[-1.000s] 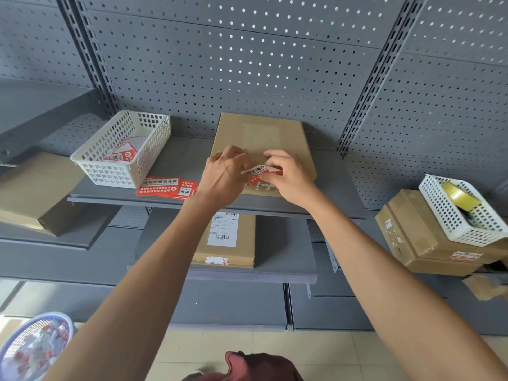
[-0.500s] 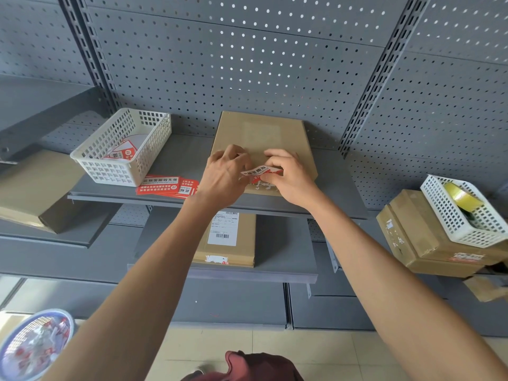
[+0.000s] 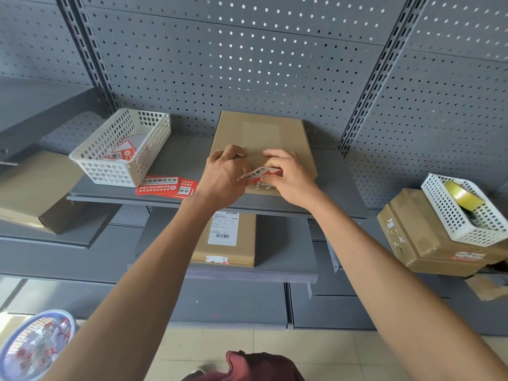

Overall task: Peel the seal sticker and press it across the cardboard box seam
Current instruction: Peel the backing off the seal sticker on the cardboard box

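A flat brown cardboard box (image 3: 261, 136) lies on the grey shelf (image 3: 187, 158), its near end toward me. Just above that near end both hands hold a red and white seal sticker (image 3: 258, 173). My left hand (image 3: 222, 177) pinches its left end; my right hand (image 3: 288, 177) grips its right part. The strip arches up between the fingers, white side showing. Red and white sticker residue (image 3: 261, 185) shows on the box under my right hand. Whether the sticker touches the box I cannot tell.
A stack of red seal stickers (image 3: 165, 185) lies left of the box beside a white basket (image 3: 121, 149) holding more. A labelled box (image 3: 225, 240) sits on the lower shelf. Right: cardboard boxes (image 3: 423, 243) under a basket (image 3: 467, 210) with a tape roll (image 3: 464, 195).
The hands and sticker have stayed almost in place over the box's near end; the sticker's white side has lifted slightly more between the fingers.
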Motion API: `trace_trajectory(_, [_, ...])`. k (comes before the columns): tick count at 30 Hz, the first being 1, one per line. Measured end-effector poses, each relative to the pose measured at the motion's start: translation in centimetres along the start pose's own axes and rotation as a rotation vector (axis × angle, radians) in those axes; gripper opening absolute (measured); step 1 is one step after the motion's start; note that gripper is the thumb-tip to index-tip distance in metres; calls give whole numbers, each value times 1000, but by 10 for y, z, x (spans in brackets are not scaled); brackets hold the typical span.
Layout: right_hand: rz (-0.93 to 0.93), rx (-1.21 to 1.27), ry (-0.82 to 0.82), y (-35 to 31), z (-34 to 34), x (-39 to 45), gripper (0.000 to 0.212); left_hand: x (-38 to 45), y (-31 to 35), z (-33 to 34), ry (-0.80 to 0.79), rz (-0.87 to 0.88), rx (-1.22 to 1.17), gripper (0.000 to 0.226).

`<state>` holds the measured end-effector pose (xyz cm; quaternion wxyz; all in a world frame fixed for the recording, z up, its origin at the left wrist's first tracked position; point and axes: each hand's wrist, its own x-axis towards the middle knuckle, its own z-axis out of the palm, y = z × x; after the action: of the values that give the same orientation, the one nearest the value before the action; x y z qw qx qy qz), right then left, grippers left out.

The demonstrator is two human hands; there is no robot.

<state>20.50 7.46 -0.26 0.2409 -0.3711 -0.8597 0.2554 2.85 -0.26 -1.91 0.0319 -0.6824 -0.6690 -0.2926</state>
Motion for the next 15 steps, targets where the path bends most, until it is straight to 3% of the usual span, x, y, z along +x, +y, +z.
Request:
trace_trajectory(8, [-6,-10,-13,0,-1,-2,10,-4,0,0,12,26,-13,14])
trace_trajectory(15, [-20,-25,-3,4,0,0,7,-4,1,3,47,25,-7,27])
